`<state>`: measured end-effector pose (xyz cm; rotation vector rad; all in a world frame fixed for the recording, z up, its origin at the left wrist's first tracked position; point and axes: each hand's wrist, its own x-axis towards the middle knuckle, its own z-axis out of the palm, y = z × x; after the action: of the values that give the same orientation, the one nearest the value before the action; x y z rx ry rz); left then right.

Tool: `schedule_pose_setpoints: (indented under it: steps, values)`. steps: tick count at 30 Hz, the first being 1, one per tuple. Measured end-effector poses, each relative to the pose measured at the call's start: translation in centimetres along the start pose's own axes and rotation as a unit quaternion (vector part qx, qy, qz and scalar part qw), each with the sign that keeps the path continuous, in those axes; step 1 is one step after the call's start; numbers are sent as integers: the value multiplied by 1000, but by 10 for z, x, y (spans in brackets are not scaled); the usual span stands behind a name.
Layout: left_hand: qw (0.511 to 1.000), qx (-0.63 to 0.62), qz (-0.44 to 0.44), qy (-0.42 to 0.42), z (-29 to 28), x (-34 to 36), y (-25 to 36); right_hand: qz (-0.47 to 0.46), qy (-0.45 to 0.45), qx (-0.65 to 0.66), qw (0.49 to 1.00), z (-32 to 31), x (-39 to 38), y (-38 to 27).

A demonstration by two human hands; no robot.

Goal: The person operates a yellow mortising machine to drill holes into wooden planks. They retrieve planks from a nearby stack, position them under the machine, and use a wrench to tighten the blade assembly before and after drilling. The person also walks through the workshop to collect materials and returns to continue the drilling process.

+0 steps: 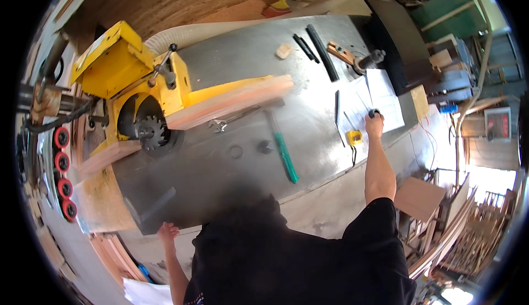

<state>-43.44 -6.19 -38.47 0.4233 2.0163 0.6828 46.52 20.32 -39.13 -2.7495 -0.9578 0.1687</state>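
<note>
At the right of the grey metal table (215, 167), my right hand (374, 125) is closed around a small dark round part (374, 113). It is over white paper sheets (386, 98). Just below it lies a yellow tape measure (354, 137) with a black strap, and a thin dark strip (337, 107) is to its left. My left hand (167, 231) is by the front left table edge, fingers loosely bent, with no object visible in it. The nearest thing to it is a grey flat bar (158, 203) on the table.
A yellow machine (176, 79) with an exposed toothed cutter (152, 132) stands left, a wooden board (231, 104) along its fence. A wrench (218, 125), a green-handled hammer (285, 156), a dark nut-like part (265, 146), black bars (322, 52) and a wooden plane (341, 53) lie on the table.
</note>
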Motion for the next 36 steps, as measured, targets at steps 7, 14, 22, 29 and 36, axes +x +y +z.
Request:
schedule_pose_setpoints:
  steps: [7, 14, 22, 29, 36]
  values:
    - [993, 3, 91, 69, 10, 3, -17, -88, -40, 140, 985, 11, 5, -6]
    - [880, 280, 284, 256, 4, 1, 17, -155, -89, 452, 874, -93, -186, -207]
    - [819, 332, 320, 343, 5, 41, 42, -461, -301, 266, 791, -91, -399, -392]
    - [843, 257, 300, 366, -1, 37, 54, -674, -227, 139, 689, -34, -485, -525]
    - [869, 226, 271, 348, -12, 44, 41, -788, -219, 7, 576, 2, -493, -587]
